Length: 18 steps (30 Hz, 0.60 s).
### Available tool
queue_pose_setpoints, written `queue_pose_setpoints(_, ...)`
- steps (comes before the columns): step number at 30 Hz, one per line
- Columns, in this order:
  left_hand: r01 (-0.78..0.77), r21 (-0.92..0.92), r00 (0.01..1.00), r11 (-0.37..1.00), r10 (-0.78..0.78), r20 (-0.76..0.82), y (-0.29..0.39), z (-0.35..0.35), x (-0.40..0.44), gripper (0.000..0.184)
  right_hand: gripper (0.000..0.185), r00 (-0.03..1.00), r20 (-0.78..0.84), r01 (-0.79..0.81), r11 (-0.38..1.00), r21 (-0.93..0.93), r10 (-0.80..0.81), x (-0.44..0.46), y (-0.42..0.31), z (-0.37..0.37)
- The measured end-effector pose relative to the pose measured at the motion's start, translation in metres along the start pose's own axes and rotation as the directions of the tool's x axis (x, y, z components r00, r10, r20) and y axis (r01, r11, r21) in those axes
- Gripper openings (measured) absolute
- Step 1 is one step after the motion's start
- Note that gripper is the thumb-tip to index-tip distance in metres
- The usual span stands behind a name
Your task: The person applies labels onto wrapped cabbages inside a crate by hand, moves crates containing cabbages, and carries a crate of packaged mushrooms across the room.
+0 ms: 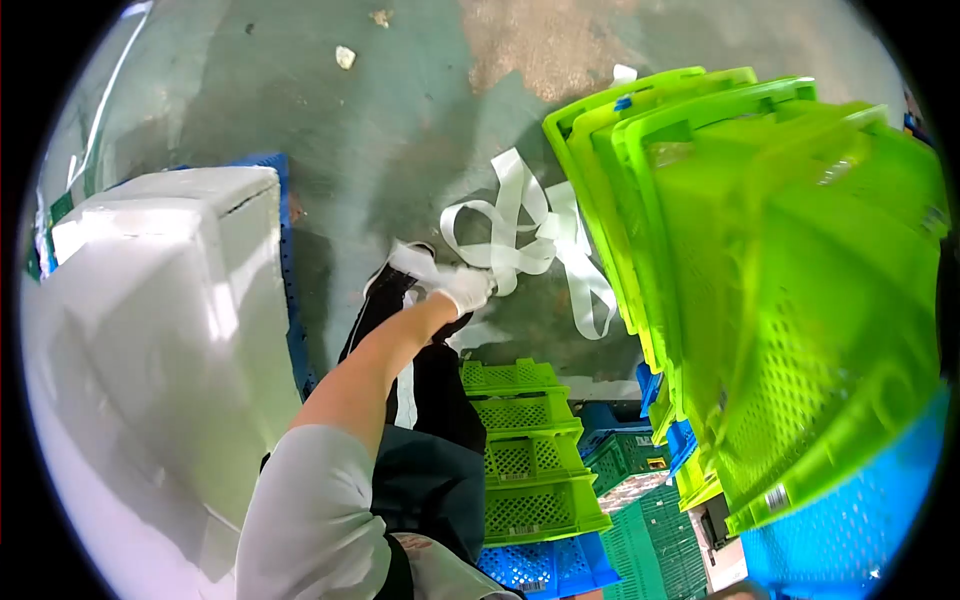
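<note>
My left hand (466, 290), in a white glove, reaches down near my dark shoes. Its fingers are closed on a white strap (508, 258), a flat ribbon-like band. Loose loops of this strap lie tangled on the floor to the right of the hand. A blurred white piece (414, 262) shows just left of the hand; I cannot tell whether it is part of the same band. My right hand is not clearly visible.
Leaning stacks of bright green plastic crates (800, 280) stand on the right, above a blue crate (850, 520). More green crates (525, 455) are stacked beside my legs. Large white foam boxes (130, 350) stand on the left. Scraps lie on the grey floor (400, 130).
</note>
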State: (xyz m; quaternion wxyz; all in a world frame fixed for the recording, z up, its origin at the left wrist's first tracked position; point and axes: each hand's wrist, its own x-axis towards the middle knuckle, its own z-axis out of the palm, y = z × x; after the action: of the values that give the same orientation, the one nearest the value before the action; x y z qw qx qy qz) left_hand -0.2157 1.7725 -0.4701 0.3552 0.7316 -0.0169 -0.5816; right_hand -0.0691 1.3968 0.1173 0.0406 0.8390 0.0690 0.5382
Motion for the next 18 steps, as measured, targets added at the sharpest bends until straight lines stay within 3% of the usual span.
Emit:
queue_pose_setpoints(2, -0.030, -0.066, 0.987, 0.997, 0.019, -0.162, 0.026, 0.005, -0.038, 0.021, 0.038, 0.989, -0.003, -0.148, 0.987, 0.059, 0.148, -0.009, 0.016, -0.011)
queue_pose_setpoints(3, -0.119, -0.286, 0.967, 0.951, 0.045, -0.252, 0.039, 0.011, -0.065, 0.020, 0.038, 0.963, 0.019, -0.269, 0.956, 0.120, 0.268, -0.015, 0.033, -0.020)
queue_pose_setpoints(4, -0.227, -0.475, 0.937, 0.850, 0.058, -0.344, 0.053, 0.011, -0.093, 0.020, 0.035, 0.990, 0.107, -0.090, 0.995, -0.051, 0.095, -0.018, 0.002, -0.008)
queue_pose_setpoints(5, -0.235, -0.636, 0.954, 0.735, 0.047, -0.297, 0.069, 0.007, -0.118, 0.020, 0.033, 0.961, 0.204, 0.251, 0.899, -0.359, -0.187, -0.024, -0.035, 0.000)
queue_pose_setpoints(6, -0.227, -0.773, 0.968, 0.592, 0.049, -0.247, 0.091, -0.006, -0.148, 0.021, 0.034, 0.944, 0.246, 0.295, 0.896, -0.333, -0.219, -0.021, -0.045, 0.005)
queue_pose_setpoints(7, -0.200, -0.951, 0.979, 0.235, 0.075, -0.187, 0.115, -0.021, -0.184, 0.021, 0.041, 0.933, 0.358, 0.128, 0.888, -0.443, 0.044, -0.017, -0.074, 0.006)
queue_pose_setpoints(8, -0.118, -0.981, 0.982, -0.154, 0.126, -0.138, 0.140, -0.038, -0.221, 0.022, 0.047, 0.951, 0.305, 0.050, 0.951, -0.305, 0.048, -0.018, -0.080, 0.009)
queue_pose_setpoints(9, -0.202, -0.926, 0.979, 0.318, 0.037, -0.201, 0.163, -0.054, -0.255, 0.022, 0.044, 0.955, 0.294, 0.034, 0.966, -0.257, 0.044, -0.020, -0.074, 0.010)
queue_pose_setpoints(10, -0.292, -0.877, 0.956, 0.382, 0.110, -0.270, 0.179, -0.070, -0.283, 0.023, 0.044, 0.936, 0.317, -0.079, 0.969, -0.233, 0.152, -0.021, -0.083, 0.008)
queue_pose_setpoints(12, -0.319, -0.922, 0.939, 0.219, 0.204, -0.276, 0.209, -0.083, -0.319, 0.026, 0.037, 0.921, 0.376, 0.001, 0.961, -0.277, 0.107, -0.016, -0.089, 0.010)
queue_pose_setpoints(13, -0.292, -0.921, 0.950, 0.258, 0.190, -0.248, 0.223, -0.096, -0.337, 0.028, 0.037, 0.882, 0.448, 0.023, 0.939, -0.344, 0.143, -0.023, -0.082, 0.005)
queue_pose_setpoints(14, -0.374, -0.878, 0.917, 0.301, 0.260, -0.301, 0.236, -0.109, -0.357, 0.028, 0.029, 0.864, 0.488, 0.009, 0.964, -0.268, 0.128, -0.014, -0.090, 0.005)
queue_pose_setpoints(16, -0.381, -0.894, 0.911, 0.235, 0.261, -0.319, 0.268, -0.135, -0.390, 0.030, 0.023, 0.773, 0.596, -0.182, 0.976, -0.121, 0.218, 0.003, -0.105, 0.004)
queue_pose_setpoints(18, -0.379, -0.921, 0.885, 0.090, 0.325, -0.332, 0.289, -0.148, -0.397, 0.033, 0.021, 0.756, 0.592, -0.342, 0.940, -0.007, 0.280, 0.029, -0.131, 0.009)
